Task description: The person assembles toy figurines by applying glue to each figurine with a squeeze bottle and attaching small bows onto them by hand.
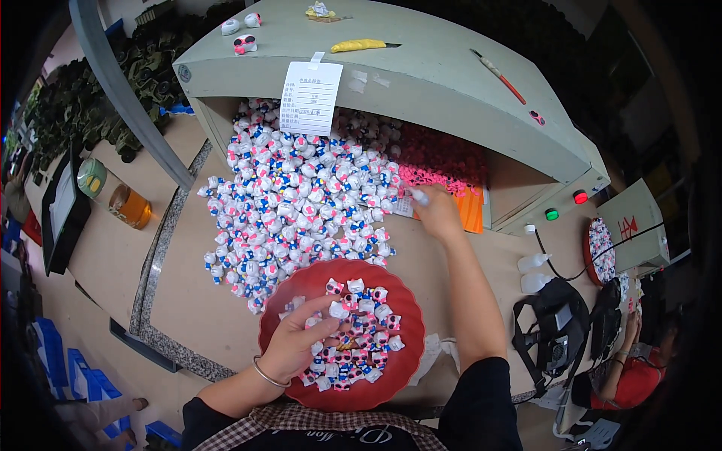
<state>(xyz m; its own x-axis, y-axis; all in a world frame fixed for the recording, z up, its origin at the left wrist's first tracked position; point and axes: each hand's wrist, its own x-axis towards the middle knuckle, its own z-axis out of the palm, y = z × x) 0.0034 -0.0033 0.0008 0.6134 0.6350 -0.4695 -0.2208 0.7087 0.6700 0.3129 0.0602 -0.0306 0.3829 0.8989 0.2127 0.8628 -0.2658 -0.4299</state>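
My left hand (301, 338), with a bangle at the wrist, is over a scalloped red bowl (271, 301). Its thumb and fingers pinch a small white cat-head figurine (340, 309). Below it the bowl holds several like figurines (368, 342), many wearing pink glasses with dark lenses. My right hand (442, 216) reaches to the mouth of the grey shelf, its fingers closed on a small white bottle (419, 197), slightly blurred. Just beyond lies a heap of small pink glasses pieces (444, 165). A large pile of white, blue and pink figurines (301, 188) spreads out left of it.
The grey shelf (451, 68) carries a yellow-handled knife (361, 46), a red-handled brush (500, 77) and a paper label (310, 98). At right are white bottles (535, 283), a black bag (553, 331) and a cable. A drink jar (129, 207) stands left; another person (635, 376) sits right.
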